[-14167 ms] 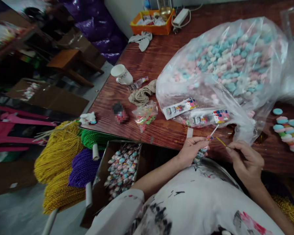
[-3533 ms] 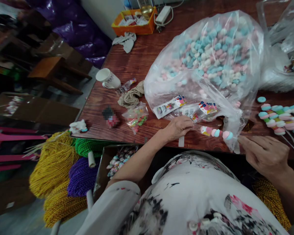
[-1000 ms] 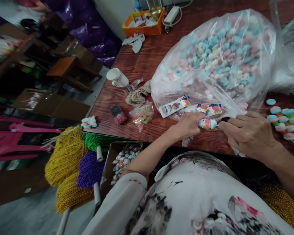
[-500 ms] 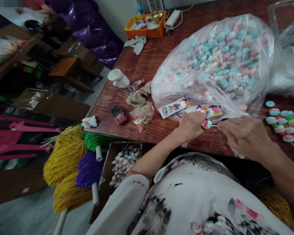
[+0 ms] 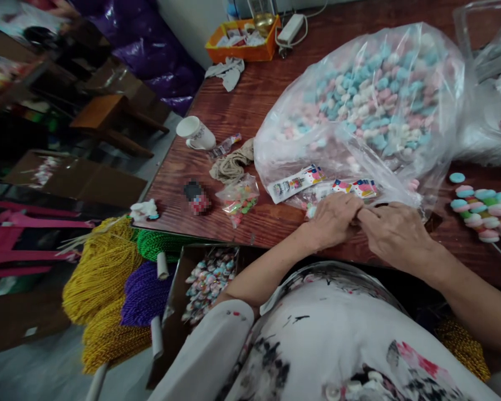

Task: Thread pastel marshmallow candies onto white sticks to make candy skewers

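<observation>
My left hand [image 5: 338, 221] is closed around a marshmallow skewer; its pink and pale blue end [image 5: 309, 209] pokes out on the left, the rest hidden by my fingers. Against it, fingertips touching, is my right hand [image 5: 394, 234], fingers bent and closed; what they pinch is hidden. Just behind my hands lie printed wrappers [image 5: 296, 182] at the mouth of a big clear bag [image 5: 275, 131] of pink, white and blue marshmallows [image 5: 371, 94]. To the right rest several finished marshmallow skewers [image 5: 478, 209] on sticks, beside one loose blue marshmallow [image 5: 457, 177].
On the table's left stand a white mug [image 5: 194, 133], a cloth [image 5: 234, 161] and a small bag of sweets [image 5: 239, 200]. An orange tray [image 5: 242, 53] sits at the back. Below the edge, a box of wrapped sweets [image 5: 211, 284] stands beside yellow cord bundles [image 5: 100, 278].
My right hand has moved left until it meets my left hand. The white stick that showed between them is now hidden. The view has shifted slightly.
</observation>
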Demonstrator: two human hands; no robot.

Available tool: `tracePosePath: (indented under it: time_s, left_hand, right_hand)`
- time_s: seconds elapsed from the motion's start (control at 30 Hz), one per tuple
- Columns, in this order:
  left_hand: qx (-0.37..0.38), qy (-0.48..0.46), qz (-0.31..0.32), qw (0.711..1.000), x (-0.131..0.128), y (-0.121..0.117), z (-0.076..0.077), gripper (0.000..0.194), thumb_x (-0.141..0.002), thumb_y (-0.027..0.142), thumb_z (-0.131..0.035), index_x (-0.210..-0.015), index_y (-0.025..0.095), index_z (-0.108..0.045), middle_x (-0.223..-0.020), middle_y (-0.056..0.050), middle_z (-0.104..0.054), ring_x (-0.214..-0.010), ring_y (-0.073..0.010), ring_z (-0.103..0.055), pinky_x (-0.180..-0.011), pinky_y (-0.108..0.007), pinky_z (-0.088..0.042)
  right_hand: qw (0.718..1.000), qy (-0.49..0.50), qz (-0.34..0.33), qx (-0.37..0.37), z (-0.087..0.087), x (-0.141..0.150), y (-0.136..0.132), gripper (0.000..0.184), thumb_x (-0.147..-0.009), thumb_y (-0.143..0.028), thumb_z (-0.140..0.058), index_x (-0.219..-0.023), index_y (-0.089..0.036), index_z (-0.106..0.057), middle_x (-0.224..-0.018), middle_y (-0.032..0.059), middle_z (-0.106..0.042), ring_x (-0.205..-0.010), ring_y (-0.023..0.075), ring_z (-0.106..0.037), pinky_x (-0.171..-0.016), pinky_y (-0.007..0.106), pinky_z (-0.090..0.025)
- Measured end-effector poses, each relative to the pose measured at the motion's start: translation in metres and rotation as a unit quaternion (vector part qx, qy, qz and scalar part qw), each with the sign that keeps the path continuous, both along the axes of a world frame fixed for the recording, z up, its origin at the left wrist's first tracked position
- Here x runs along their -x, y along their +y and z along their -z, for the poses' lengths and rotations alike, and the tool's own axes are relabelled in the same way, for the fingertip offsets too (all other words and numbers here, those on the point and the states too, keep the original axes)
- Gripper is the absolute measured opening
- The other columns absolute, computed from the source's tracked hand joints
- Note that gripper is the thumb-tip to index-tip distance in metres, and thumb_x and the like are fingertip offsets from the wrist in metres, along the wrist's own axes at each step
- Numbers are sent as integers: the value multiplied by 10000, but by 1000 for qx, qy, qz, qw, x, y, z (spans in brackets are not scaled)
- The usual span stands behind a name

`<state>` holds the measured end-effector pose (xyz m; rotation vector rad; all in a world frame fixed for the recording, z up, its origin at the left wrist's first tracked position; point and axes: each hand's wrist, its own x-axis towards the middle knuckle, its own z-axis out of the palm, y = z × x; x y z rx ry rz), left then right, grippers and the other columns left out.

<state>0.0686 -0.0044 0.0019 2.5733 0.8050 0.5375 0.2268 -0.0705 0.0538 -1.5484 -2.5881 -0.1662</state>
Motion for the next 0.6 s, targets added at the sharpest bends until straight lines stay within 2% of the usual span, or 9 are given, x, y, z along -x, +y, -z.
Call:
tracePosePath:
  time_s: [0.07, 0.13, 0.23, 0.3, 0.37, 0.5, 0.53, 0.6]
  left_hand:
    - [82, -28, 13, 996, 13, 6, -8, 480, -773, 321, -656, -1197, 113, -573, -1091, -121, -658, -991, -230, -593, -904, -361, -449]
    - [204, -48, 65, 976, 25, 13, -19, 557, -782, 414, -677, -1244, 125, -560, -1111, -105, -654, -993, -213, -589, -895, -333, -449]
    - [395, -75, 139, 905, 36, 18, -36, 435, -892, 495, -532, -1087, 120, -637, -916, -44, -648, -853, -145, -575, -768, -246, -441]
    - [481, -99, 123, 862, 35, 16, -42, 459, -910, 539, -480, -1004, 121, -643, -768, -4, -575, -704, -100, -515, -644, -208, -395]
    - [523, -127, 77, 839, 29, 10, -43, 471, -878, 584, -508, -916, 131, -630, -675, 29, -479, -598, -71, -428, -561, -196, -329]
    - [534, -176, 23, 827, 14, -5, -38, 485, -800, 603, -603, -665, 142, -540, -603, 51, -364, -551, -49, -331, -516, -193, -270]
    - [538, -183, 12, 823, 13, -7, -36, 491, -785, 604, -619, -642, 143, -526, -593, 54, -361, -542, -45, -324, -505, -190, -263]
    - [552, -197, -31, 810, 14, -10, -32, 483, -768, 612, -632, -677, 145, -549, -584, 57, -396, -517, -40, -345, -475, -180, -253]
  right_hand:
    - [999, 31, -25, -18, 0, -8, 1, 190, -816, -57, -498, -799, -166, -653, -692, 36, -676, -643, 168, -572, -670, 319, -289]
    - [996, 51, -60, -48, -6, -20, 3, 198, -825, -70, -506, -833, -179, -671, -707, 25, -673, -668, 165, -562, -679, 323, -286]
    - [990, 56, -96, -90, -20, -34, 7, 214, -838, -90, -516, -896, -206, -687, -717, 11, -661, -701, 162, -539, -696, 327, -282]
    - [987, 59, -107, -106, -27, -38, 10, 236, -840, -95, -522, -944, -227, -688, -740, 7, -657, -715, 158, -525, -694, 322, -282]
    - [985, 73, -118, -104, -27, -36, 13, 245, -839, -82, -506, -943, -216, -683, -750, 12, -644, -697, 149, -508, -671, 308, -290]
    - [987, 98, -118, -45, -15, -26, 17, 246, -836, -49, -417, -751, -158, -620, -672, 28, -576, -640, 139, -498, -624, 280, -338]
    - [987, 109, -112, -28, -13, -26, 17, 253, -841, -51, -401, -771, -156, -620, -698, 37, -589, -665, 146, -522, -633, 278, -364]
    - [984, 154, -92, -16, -12, -31, 15, 250, -871, -95, -422, -971, -155, -644, -881, 78, -649, -780, 170, -580, -697, 294, -428]
